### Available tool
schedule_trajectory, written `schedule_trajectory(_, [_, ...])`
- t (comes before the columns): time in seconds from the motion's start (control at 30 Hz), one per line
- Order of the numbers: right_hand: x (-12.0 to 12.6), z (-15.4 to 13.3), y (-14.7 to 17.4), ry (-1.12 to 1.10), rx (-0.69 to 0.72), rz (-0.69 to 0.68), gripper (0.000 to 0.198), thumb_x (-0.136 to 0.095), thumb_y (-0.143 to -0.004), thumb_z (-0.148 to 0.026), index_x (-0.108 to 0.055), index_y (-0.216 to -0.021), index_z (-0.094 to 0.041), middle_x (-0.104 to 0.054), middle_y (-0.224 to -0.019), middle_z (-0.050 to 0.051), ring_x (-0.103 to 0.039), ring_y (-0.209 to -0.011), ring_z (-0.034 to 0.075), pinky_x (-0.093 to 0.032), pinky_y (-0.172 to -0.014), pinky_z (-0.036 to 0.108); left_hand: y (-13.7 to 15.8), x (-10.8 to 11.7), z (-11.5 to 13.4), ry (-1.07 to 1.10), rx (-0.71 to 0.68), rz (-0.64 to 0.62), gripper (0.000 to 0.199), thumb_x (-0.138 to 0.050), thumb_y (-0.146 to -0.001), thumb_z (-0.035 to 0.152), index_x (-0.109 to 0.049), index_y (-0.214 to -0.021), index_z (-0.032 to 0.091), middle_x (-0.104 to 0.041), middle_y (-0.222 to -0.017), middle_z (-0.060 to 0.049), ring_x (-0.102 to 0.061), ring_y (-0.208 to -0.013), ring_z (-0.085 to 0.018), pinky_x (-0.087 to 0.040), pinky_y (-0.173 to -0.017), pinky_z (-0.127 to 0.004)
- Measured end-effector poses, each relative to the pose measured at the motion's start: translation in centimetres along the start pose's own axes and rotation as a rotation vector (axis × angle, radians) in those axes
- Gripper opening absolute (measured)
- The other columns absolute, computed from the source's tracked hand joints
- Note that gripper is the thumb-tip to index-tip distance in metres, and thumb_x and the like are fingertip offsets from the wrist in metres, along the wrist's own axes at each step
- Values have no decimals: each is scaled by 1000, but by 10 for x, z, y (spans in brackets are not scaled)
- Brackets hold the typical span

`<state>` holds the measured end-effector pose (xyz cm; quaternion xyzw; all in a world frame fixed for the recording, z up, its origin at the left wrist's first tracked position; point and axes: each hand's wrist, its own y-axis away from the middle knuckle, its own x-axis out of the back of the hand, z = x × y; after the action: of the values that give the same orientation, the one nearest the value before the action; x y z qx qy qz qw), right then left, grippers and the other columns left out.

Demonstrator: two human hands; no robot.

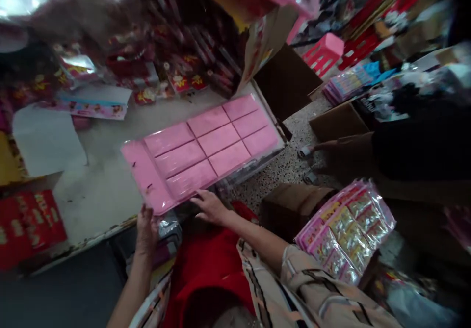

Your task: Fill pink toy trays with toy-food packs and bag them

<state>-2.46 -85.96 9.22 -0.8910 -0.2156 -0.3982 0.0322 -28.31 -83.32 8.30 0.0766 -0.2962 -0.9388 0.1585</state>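
Observation:
A long pink card pack in clear plastic lies aslant on the table, its face split into several pink rectangles. Two small dark slots show in the plain band at its left end. My left hand is at the pack's near left corner, with its fingers closed at the plastic edge and partly hidden. Along the near long edge is my right hand, its fingers apart and the fingertips at the rim of the pack.
White paper and red printed packets lie left on the table. Small wrapped toys crowd the back. An open cardboard box adjoins the far right end. Packs of patterned packets sit right, near a pink stool.

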Motion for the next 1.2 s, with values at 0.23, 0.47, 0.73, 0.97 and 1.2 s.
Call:
schedule_trajectory(0.23, [31, 59, 54, -274, -373, 264, 22, -67, -92, -36, -73, -109, -25, -69, -110, 12, -60, -107, 28, -42, -107, 43, 2, 33, -11, -260, 229, -71, 78, -96, -38, 40, -61, -103, 14, -69, -80, -4, -63, -73, -16, -51, -72, -31])
schedule_trajectory(0.47, [-48, -35, -15, -427, -41, -52, 13, -64, -92, -23, -76, -95, -24, -71, -90, 3, -63, -84, 17, -46, -81, 28, 3, 58, -23, -295, 289, -178, 62, -87, -54, 64, -70, -81, 11, -67, -72, -5, -56, -63, -13, -39, -60, -26])
schedule_trajectory(0.73, [-105, -70, -56, -141, -15, -210, 10, -76, -86, -17, -78, -94, -23, -67, -87, 1, -61, -82, 15, -39, -71, 24, -8, 77, -33, -365, 226, -275, 56, -85, -58, 64, -71, -72, 12, -62, -60, -2, -47, -57, -11, -30, -56, -26])
schedule_trajectory(0.97, [-118, -78, -65, -68, -69, -266, 9, -78, -86, -24, -78, -95, -24, -70, -89, 1, -62, -81, 15, -39, -69, 25, -13, 83, -32, -393, 200, -324, 53, -82, -55, 63, -69, -65, 12, -61, -57, -3, -50, -58, -13, -36, -59, -27])
schedule_trajectory(1.2, [-126, -89, -66, -42, -47, -299, 8, -67, -90, -17, -71, -97, -19, -70, -103, 8, -61, -97, 22, -45, -80, 30, -17, 86, -40, -447, 209, -257, 41, -77, -59, 54, -69, -62, 14, -62, -56, -3, -53, -57, -13, -37, -57, -25])
